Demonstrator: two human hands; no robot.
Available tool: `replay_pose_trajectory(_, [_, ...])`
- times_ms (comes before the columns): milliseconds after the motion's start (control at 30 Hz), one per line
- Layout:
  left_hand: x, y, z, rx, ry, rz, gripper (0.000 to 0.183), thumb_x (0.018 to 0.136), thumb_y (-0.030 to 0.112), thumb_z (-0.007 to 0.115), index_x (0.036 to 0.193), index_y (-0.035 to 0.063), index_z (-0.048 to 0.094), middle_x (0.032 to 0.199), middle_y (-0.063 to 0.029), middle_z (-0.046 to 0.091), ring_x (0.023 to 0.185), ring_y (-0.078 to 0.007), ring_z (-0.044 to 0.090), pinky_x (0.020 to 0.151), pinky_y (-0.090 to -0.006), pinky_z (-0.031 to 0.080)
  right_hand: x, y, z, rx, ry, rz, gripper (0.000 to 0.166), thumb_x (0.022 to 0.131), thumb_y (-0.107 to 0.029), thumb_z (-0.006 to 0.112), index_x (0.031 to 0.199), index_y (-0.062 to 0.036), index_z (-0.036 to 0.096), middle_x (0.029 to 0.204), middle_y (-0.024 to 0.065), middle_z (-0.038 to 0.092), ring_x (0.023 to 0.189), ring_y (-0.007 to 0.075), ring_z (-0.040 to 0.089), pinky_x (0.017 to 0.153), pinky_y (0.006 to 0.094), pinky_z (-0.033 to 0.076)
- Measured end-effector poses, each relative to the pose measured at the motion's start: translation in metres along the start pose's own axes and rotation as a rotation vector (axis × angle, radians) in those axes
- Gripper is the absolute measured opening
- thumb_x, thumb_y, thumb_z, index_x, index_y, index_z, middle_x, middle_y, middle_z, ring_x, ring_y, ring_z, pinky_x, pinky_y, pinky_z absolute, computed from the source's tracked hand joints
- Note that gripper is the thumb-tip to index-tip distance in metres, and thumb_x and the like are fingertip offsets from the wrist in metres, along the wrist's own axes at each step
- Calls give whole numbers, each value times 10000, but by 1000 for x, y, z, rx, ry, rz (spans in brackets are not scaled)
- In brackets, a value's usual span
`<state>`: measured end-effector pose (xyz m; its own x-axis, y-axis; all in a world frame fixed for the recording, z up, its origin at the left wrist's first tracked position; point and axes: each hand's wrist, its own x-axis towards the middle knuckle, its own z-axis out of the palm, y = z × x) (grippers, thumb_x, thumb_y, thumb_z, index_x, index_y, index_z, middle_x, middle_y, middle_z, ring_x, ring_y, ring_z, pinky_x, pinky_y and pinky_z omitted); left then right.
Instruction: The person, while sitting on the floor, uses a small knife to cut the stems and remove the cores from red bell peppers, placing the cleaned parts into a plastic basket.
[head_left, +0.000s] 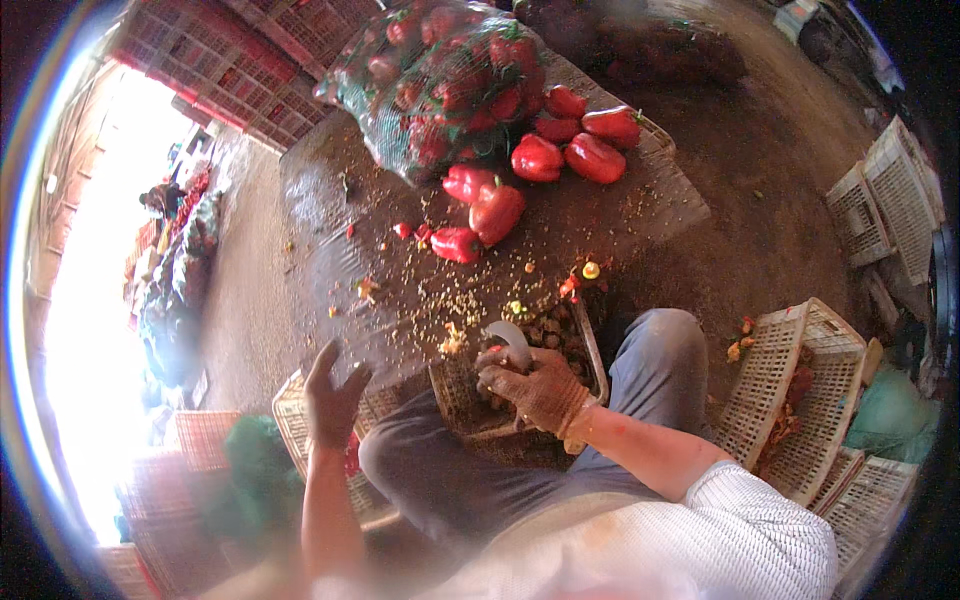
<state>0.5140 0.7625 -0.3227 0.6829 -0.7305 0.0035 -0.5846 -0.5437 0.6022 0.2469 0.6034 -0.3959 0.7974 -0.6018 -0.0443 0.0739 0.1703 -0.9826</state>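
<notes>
My right hand (536, 386), in a brown knit glove, grips a curved-blade knife (511, 339), its blade pointing up and away from me over a crate. A bit of red shows by its fingers. My left hand (336, 394), gloved too, is held with fingers spread and nothing in it, above a pale plastic crate (289, 409) at my left. Whole red bell peppers (496, 213) lie on the seed-strewn low table (637, 217) in front of me, some beside a green mesh sack (450, 90) full of red peppers. Pepper cores (452, 341) and loose seeds lie on the near part.
Between my knees stands a crate (592, 349) holding dark round pieces. On the right are a pale crate (817, 375) with pepper scraps and stacked crates (889, 202). Red crates (225, 75) stand at the upper left; a person (161, 199) is far off by filled sacks.
</notes>
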Motion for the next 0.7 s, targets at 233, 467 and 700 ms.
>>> replay_pose_trajectory(233, [250,83,184,562,-273,694,512,854,374,788,1148,-26,668,1041,-101,715,828,-122,602,728,-304,510,16,-22,-54,69,156,579,336,923,-318,718,1058,-11,716,856,37,728,662,67,627,533,236,495])
replay_pose_trajectory(467, [282,109,294,455,-503,141,888,692,499,868,1348,67,455,1087,-211,662,1001,-346,677,888,-435,539,17,2,-77,58,294,551,497,957,-472,583,1070,-1,693,698,108,676,591,197,670,553,350,555])
replay_pose_trajectory(700, [223,129,277,152,-386,273,992,629,333,914,1434,95,385,1222,-248,596,1107,-448,616,973,-443,523,22,-29,-79,145,390,509,284,891,-279,700,1015,-25,709,804,59,702,672,145,642,602,313,516])
